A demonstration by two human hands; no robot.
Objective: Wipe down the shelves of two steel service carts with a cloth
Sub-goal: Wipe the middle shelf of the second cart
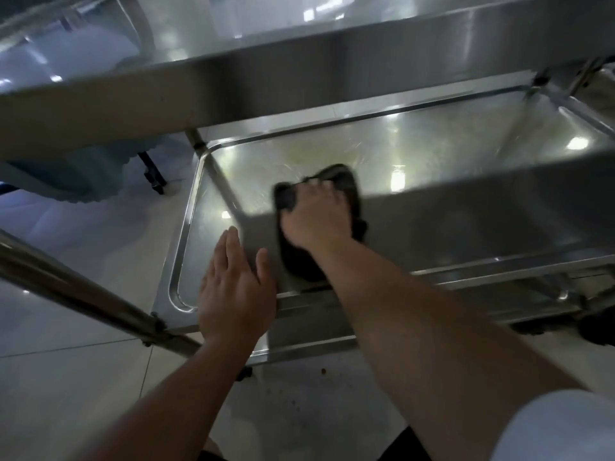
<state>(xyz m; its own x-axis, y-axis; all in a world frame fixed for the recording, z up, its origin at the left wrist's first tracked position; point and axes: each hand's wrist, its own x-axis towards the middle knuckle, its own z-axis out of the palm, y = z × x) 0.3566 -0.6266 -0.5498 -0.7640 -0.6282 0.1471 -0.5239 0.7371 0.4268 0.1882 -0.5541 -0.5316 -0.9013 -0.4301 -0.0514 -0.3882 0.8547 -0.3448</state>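
The right hand (316, 217) has its grip round the dark cloth (336, 181), mid-wipe on the lower shelf (432, 144); left hand (236, 281) flat, fingers straight. The other cart likely remains.

Two bare forearms reach into the frame from below, with no watch, ring or glove showing on the left hand (234, 287) or the right hand (314, 216). A white short sleeve (559, 427) covers the right upper arm at the lower right corner. Dark clothing (411, 444) shows at the bottom edge between the arms.
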